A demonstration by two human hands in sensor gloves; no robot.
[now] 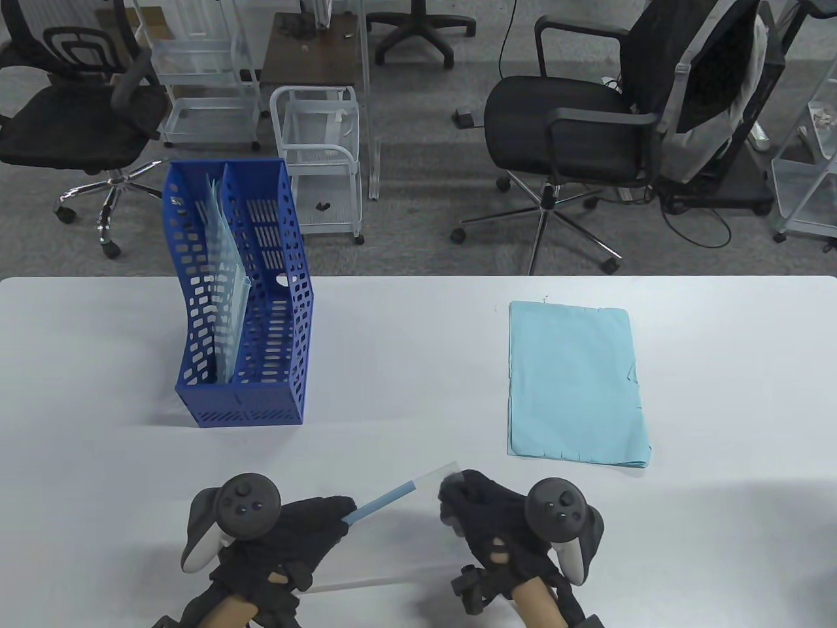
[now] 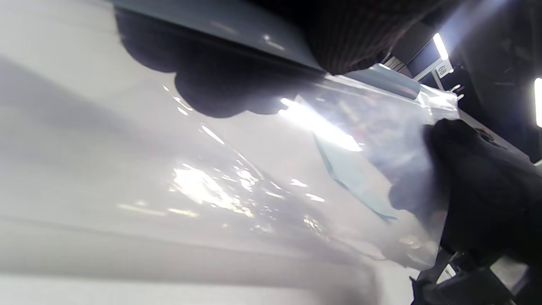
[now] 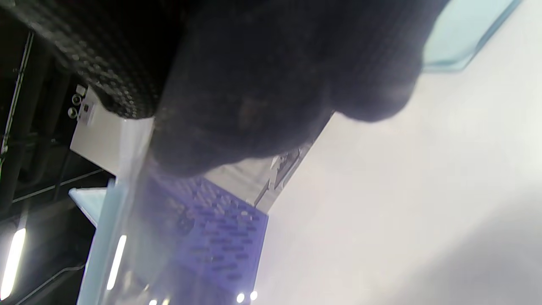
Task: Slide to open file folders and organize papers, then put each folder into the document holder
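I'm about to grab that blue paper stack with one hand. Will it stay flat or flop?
The paper stack would probably droop: its sheets look thin and loose, with uneven edges. Sheets may fan apart or slide, since nothing visibly binds them. It likely weighs little.

The clear plastic zip folder with the light-blue slider strip (image 1: 399, 492) is so transparent over the white table (image 1: 418, 340) that its lower outline is hard to trace from above. The left hand (image 1: 288, 536) has its fingertips tucked out of sight at the strip's end, so its exact hold cannot be told. The right hand (image 1: 487, 517) covers the folder's other corner. Both forearms run off the bottom edge. In the right wrist view a blurred black glove fills the top, and the blue perforated plastic document holder (image 3: 220, 237) shows only hazily through the film. Thin pale sheets (image 1: 225, 261) stand in the holder's left slot; how many cannot be told.
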